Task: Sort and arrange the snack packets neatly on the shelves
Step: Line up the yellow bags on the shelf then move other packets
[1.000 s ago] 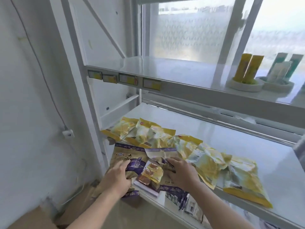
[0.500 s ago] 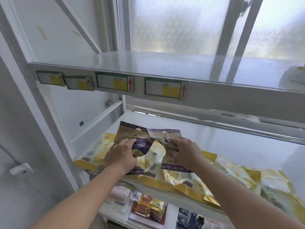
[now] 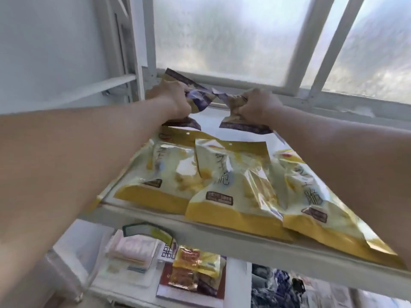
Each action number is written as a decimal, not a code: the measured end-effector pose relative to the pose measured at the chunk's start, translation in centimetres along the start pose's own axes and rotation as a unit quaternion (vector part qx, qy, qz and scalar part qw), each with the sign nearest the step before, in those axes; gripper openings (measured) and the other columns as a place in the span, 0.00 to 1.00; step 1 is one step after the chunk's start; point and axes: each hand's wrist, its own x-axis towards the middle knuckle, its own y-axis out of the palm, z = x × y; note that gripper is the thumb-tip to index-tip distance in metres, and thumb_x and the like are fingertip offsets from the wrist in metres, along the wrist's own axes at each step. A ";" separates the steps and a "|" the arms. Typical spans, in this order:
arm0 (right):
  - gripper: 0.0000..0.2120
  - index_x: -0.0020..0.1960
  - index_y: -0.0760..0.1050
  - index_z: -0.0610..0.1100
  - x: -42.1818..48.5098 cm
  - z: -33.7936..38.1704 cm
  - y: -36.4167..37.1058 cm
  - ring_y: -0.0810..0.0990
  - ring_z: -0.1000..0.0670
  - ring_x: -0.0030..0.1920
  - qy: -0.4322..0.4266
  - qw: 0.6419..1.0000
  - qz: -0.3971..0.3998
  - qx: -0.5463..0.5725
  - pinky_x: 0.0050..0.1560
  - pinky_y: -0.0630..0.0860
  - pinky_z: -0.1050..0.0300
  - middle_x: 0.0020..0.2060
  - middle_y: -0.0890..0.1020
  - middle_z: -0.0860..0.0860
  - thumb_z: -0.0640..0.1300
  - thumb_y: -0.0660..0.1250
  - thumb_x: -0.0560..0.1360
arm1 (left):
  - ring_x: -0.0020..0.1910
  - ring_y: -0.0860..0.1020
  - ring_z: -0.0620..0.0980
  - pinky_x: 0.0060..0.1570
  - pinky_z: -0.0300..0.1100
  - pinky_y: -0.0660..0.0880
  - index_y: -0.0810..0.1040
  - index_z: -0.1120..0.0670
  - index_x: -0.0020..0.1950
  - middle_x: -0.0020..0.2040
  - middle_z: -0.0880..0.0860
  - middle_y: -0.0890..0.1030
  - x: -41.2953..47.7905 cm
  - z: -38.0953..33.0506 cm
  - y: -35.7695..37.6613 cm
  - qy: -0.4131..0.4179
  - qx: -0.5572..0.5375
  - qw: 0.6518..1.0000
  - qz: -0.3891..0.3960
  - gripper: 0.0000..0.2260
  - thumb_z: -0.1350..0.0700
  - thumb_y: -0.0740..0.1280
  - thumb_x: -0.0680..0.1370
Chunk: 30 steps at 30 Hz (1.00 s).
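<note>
Both my hands hold purple-and-gold snack packets at the back of the white shelf (image 3: 222, 232), near the window frame. My left hand (image 3: 171, 97) grips one purple-and-gold packet (image 3: 198, 101) at its middle. My right hand (image 3: 255, 105) grips a second purple-and-gold packet (image 3: 242, 126) beside it; the two packets' top corners meet between my hands. In front of them three yellow snack packets lie flat side by side: a left one (image 3: 164, 174), a middle one (image 3: 231, 181) and a right one (image 3: 311, 203), their bottoms at the shelf's front edge.
A frosted window (image 3: 222, 34) with white bars stands behind the shelf. On the lower shelf (image 3: 238, 285) lie a pink packet (image 3: 133, 250), a red-and-yellow snack packet (image 3: 195, 272) and a dark blue packet (image 3: 273, 287). A price label (image 3: 146, 232) hangs crooked on the shelf's front edge.
My hands lifted the purple-and-gold packets from the front of the shelf and carried them over the yellow packets to the back. My view moved closer and lower.
</note>
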 end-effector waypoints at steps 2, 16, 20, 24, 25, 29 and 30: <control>0.07 0.44 0.79 0.50 1.1 -0.4 1.1 0.79 0.41 0.48 0.017 1.000 0.005 -0.001 0.43 0.71 0.56 0.46 0.82 0.45 0.53 0.69 0.70 | 0.61 0.75 0.59 0.52 0.46 0.71 0.72 0.44 0.70 0.65 0.54 0.77 1.4 0.0 1.3 -0.004 -0.006 1.000 0.004 0.25 0.52 0.69 0.72; 0.27 0.69 0.71 0.53 -4.6 -0.6 -3.9 0.76 0.44 0.61 0.040 0.995 0.068 -0.054 0.53 0.74 0.51 0.64 0.78 0.47 0.64 0.63 0.74 | 0.68 0.70 0.56 0.63 0.51 0.70 0.67 0.46 0.73 0.71 0.52 0.71 -4.1 -2.5 -3.8 0.059 0.052 0.991 0.110 0.32 0.32 0.61 0.73; 0.29 0.74 0.66 0.52 -11.9 -1.1 -9.5 0.74 0.44 0.65 0.090 0.990 0.099 -0.041 0.59 0.73 0.50 0.67 0.75 0.47 0.64 0.60 0.76 | 0.67 0.70 0.54 0.60 0.50 0.71 0.68 0.46 0.72 0.70 0.50 0.71 -9.1 -3.6 -9.3 0.096 0.052 0.985 0.137 0.32 0.32 0.62 0.73; 0.31 0.75 0.64 0.51 -20.7 -1.6 -14.1 0.69 0.45 0.70 0.142 0.980 0.136 -0.011 0.68 0.69 0.48 0.72 0.70 0.47 0.63 0.62 0.76 | 0.74 0.62 0.53 0.68 0.53 0.66 0.61 0.45 0.77 0.78 0.47 0.61 -14.3 -5.0 -13.5 0.131 0.054 0.970 0.195 0.37 0.29 0.60 0.72; 0.31 0.75 0.63 0.51 -23.0 -1.7 -15.2 0.69 0.45 0.71 0.161 0.976 0.145 -0.005 0.68 0.68 0.49 0.72 0.69 0.47 0.63 0.62 0.76 | 0.75 0.61 0.53 0.70 0.53 0.65 0.59 0.45 0.78 0.79 0.48 0.59 -15.7 -5.6 -14.4 0.141 0.057 0.967 0.205 0.37 0.29 0.59 0.73; 0.30 0.76 0.61 0.51 -32.2 -0.9 -18.7 0.71 0.44 0.68 0.226 0.956 0.186 0.006 0.64 0.71 0.48 0.71 0.70 0.47 0.62 0.61 0.77 | 0.75 0.61 0.53 0.70 0.52 0.65 0.59 0.46 0.78 0.78 0.50 0.61 -21.5 -8.0 -17.1 0.148 0.019 0.944 0.294 0.38 0.29 0.59 0.73; 0.30 0.76 0.61 0.51 -34.3 -0.7 -19.4 0.71 0.43 0.68 0.233 0.952 0.201 0.005 0.64 0.72 0.47 0.71 0.71 0.46 0.61 0.60 0.78 | 0.75 0.61 0.53 0.70 0.53 0.65 0.61 0.47 0.77 0.78 0.51 0.61 -22.8 -8.7 -17.0 0.159 0.019 0.935 0.318 0.40 0.26 0.57 0.71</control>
